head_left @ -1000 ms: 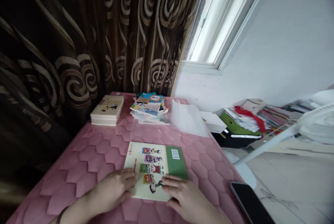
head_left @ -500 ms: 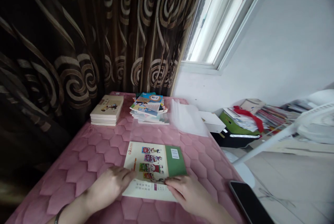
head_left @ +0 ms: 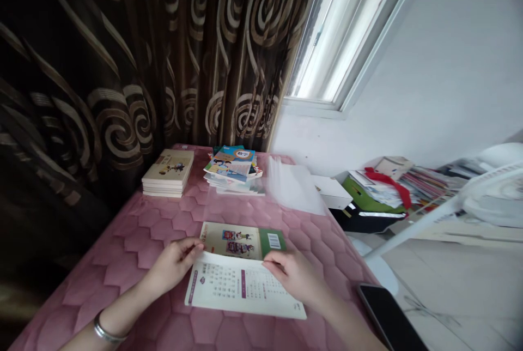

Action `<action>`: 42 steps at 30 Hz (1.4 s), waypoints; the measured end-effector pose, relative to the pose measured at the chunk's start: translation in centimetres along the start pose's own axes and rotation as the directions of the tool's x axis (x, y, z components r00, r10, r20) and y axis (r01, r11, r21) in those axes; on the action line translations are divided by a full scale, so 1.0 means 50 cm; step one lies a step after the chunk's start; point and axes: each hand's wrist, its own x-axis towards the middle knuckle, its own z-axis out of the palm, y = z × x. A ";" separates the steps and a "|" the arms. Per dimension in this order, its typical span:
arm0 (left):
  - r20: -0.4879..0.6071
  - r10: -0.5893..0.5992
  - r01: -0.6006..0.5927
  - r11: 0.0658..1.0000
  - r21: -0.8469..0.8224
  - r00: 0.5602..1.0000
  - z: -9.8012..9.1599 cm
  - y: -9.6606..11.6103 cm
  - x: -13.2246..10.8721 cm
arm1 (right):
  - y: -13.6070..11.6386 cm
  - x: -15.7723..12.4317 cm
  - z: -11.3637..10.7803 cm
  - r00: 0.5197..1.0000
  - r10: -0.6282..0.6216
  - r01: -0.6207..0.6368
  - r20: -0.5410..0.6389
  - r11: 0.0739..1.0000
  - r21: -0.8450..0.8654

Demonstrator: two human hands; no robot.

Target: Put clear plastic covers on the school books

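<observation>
The book (head_left: 245, 291) lies on the pink mat (head_left: 155, 247) in front of me, between my hands, its near half showing a printed page. My left hand (head_left: 175, 265) pinches the raised cover (head_left: 232, 242) between thumb and fingers at its left end; my right hand (head_left: 292, 274) pinches the same edge toward the right, its wrist over the page's right side. The phone (head_left: 390, 318) lies right of my right forearm.
</observation>
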 end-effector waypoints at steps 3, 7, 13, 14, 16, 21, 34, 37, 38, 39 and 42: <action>0.072 -0.004 0.005 1.000 -0.023 0.997 -0.005 0.008 -0.002 | 0.000 -0.002 -0.002 1.000 -0.006 0.005 0.014 0.997 0.073; 0.126 0.007 -0.010 1.000 0.021 0.992 -0.015 0.020 -0.006 | -0.001 -0.008 -0.001 0.999 -0.017 0.013 0.029 0.994 0.113; 0.259 -0.010 -0.004 0.998 0.055 0.966 -0.028 0.027 -0.009 | -0.002 -0.016 0.002 0.995 -0.018 0.002 0.094 0.985 0.171; 0.284 -0.027 0.008 0.998 0.070 0.959 -0.029 0.028 -0.009 | -0.003 -0.017 0.003 0.994 -0.023 0.004 0.109 0.985 0.174; 0.310 -0.060 0.026 0.993 0.111 0.949 -0.032 0.030 -0.010 | -0.006 -0.020 0.003 0.991 -0.037 0.014 0.130 0.984 0.176; 0.307 -0.014 -0.035 0.987 0.154 0.952 -0.035 0.031 -0.014 | -0.003 -0.022 0.004 0.993 -0.048 0.033 0.105 0.989 0.141; 0.013 -0.113 0.111 0.933 -0.342 0.993 -0.015 0.000 0.089 | 0.030 0.082 -0.031 0.949 -0.043 -0.023 -0.312 0.979 -0.205; -0.082 -0.134 0.100 0.938 -0.331 0.988 -0.008 -0.001 0.109 | 0.026 0.093 -0.038 0.886 -0.186 0.063 -0.424 0.955 -0.289; -0.115 -0.139 0.093 0.936 -0.338 0.984 -0.005 0.000 0.115 | 0.019 0.094 -0.040 0.854 -0.231 0.084 -0.466 0.945 -0.315; -0.140 -0.144 0.086 0.932 -0.353 0.980 -0.001 0.002 0.122 | 0.009 0.094 -0.040 0.821 -0.265 0.093 -0.506 0.936 -0.339; -0.180 -0.168 0.078 0.904 -0.421 0.969 0.009 0.008 0.140 | -0.031 0.094 -0.033 0.745 -0.354 0.124 -0.565 0.906 -0.404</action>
